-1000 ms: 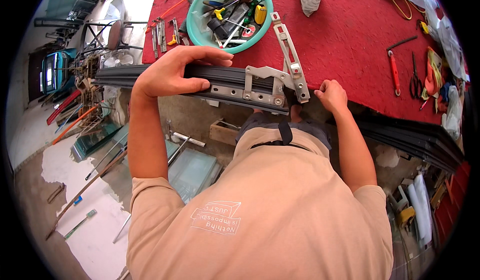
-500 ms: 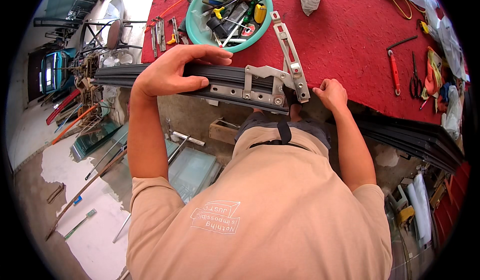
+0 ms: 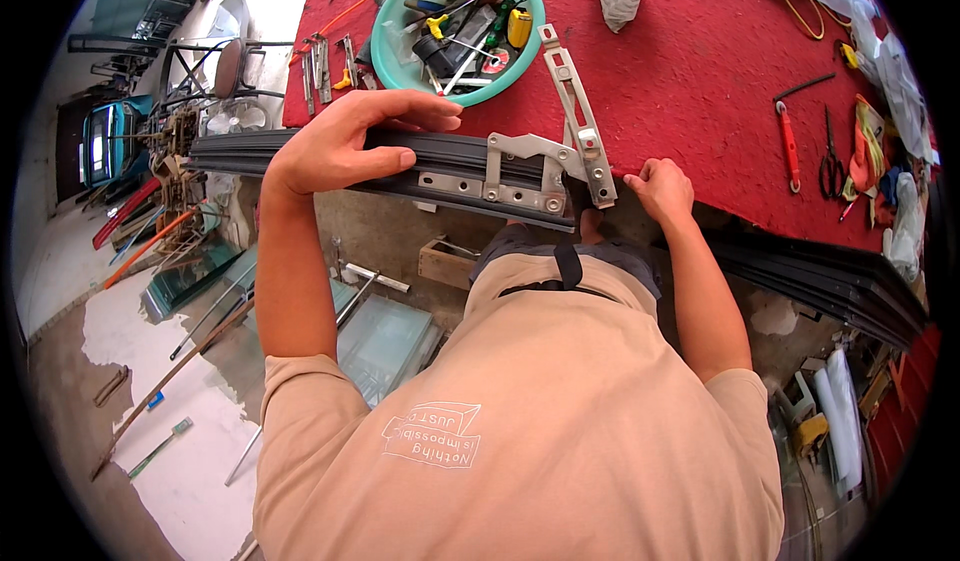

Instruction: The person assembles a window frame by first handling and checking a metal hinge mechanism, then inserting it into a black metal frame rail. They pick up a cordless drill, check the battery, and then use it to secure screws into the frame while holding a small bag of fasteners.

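Note:
A long black metal profile point(image 3: 245, 149) lies along the near edge of the red-covered table. My left hand point(image 3: 345, 141) is placed over it, its thumb on the near side and its fingers reaching across the far side. Fixed to the profile's right end is a silver hinge stay point(image 3: 520, 149), its slotted arm raised and tilted away over the table. My right hand point(image 3: 662, 189) is at the table's edge, just right of that arm and apart from it. Its fingers are curled together, and whatever they may hold is hidden.
Beyond the profile stands a green basin point(image 3: 538, 11) of tools. Hex keys point(image 3: 348, 61) lie left of it. A red-handled tool point(image 3: 787, 151) and scissors point(image 3: 831, 166) lie at the right. Glass panes point(image 3: 385, 341) and a wooden box point(image 3: 445, 263) are below on the floor.
The hinge stay and the profile's right end have shifted very slightly to the left. Both hands keep nearly the same places.

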`<state>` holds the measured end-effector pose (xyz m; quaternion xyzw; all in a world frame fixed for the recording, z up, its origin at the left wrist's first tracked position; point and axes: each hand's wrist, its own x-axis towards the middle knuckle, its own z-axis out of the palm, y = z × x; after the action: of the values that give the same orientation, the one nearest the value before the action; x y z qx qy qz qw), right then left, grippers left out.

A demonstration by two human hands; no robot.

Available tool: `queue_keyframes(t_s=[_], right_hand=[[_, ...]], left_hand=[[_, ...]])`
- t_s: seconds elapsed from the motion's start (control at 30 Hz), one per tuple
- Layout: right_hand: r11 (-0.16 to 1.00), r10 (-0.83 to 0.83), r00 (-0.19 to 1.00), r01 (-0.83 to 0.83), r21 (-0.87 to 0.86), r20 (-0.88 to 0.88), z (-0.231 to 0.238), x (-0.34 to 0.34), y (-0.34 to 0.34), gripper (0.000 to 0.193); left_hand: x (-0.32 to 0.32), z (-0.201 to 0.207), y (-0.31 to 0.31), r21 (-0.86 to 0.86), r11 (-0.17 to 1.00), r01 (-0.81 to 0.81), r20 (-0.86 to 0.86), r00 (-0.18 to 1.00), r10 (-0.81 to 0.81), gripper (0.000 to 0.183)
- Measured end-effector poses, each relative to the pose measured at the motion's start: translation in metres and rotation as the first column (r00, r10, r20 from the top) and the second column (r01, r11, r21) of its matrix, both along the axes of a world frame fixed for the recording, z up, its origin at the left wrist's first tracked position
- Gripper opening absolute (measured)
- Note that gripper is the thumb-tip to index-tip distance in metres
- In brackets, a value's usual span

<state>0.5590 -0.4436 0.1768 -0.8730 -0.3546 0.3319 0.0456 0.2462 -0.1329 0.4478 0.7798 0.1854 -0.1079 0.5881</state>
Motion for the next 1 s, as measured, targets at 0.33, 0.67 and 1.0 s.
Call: queue_keyframes(t_s=[0.33,0.67,1.0], right_hand=[[1.000,-0.002,1.000,0.002,0.013,-0.002,-0.0009,0.0021,-0.0007,0.041],[1.000,-0.008,1.000,0.008,-0.004,-0.002,0.0031,0.0018,0.0010,0.040],[1.000,-0.008,1.000,0.008,-0.012,-0.001,0.0002,0.0016,-0.0001,0.041]], left_hand=[[-0.0004,-0.0015,-0.0010,-0.008,1.000,-0.015,-0.012,1.000,0.015,0.068],[-0.0012,-0.0027,-0.0014,-0.007,1.000,-0.013,0.022,1.000,0.013,0.063],[0.0005,-0.0003,-0.0027,-0.020,0.999,-0.041,-0.028,0.999,0.041,0.068]])
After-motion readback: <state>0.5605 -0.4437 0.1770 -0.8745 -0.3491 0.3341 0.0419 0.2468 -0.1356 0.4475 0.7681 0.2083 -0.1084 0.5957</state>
